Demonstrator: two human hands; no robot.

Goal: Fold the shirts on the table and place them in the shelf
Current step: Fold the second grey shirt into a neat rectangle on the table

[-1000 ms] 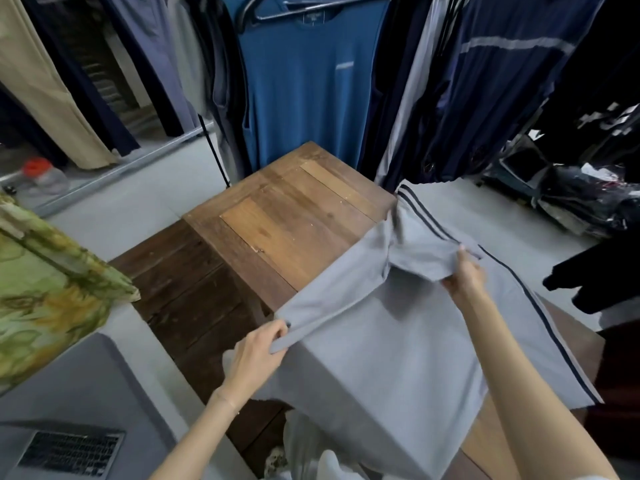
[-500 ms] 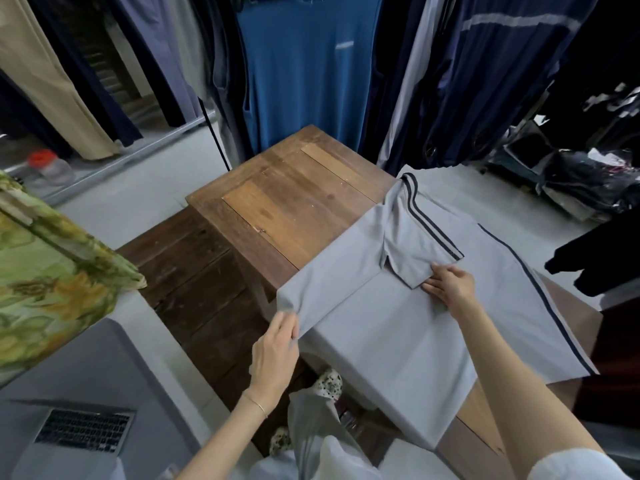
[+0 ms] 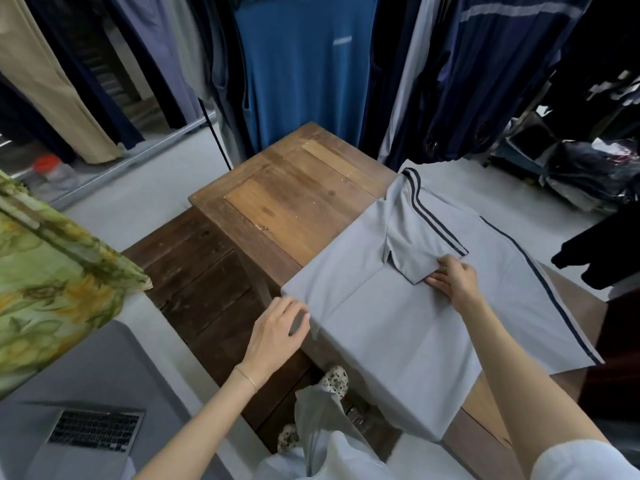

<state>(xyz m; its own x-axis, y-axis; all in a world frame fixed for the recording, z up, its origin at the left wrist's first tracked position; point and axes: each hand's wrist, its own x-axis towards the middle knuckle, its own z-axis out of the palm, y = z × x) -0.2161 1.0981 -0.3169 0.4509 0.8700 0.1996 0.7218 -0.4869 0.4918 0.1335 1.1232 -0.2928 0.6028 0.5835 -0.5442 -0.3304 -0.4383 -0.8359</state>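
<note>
A light grey shirt (image 3: 398, 327) with dark navy stripes lies spread over the near right part of the wooden table (image 3: 294, 202), its lower edge hanging over the table's front. One sleeve is folded inward onto the body. My right hand (image 3: 453, 280) rests flat on the shirt at the tip of that folded sleeve, fingers apart. My left hand (image 3: 277, 334) lies open at the shirt's left corner, fingertips touching the fabric edge. No shelf is visible.
Hanging clothes, among them a blue shirt (image 3: 304, 64), crowd behind the table. A green patterned cloth (image 3: 52, 271) and a laptop (image 3: 93, 431) lie on a surface at the left. A dark wooden bench (image 3: 194, 271) stands left of the table. Bagged garments (image 3: 588, 174) pile up at the right.
The folded side of the shirt was lowered flat onto the table. My left hand let go of the corner it was pinching, and my right hand released the sleeve and now presses it flat.
</note>
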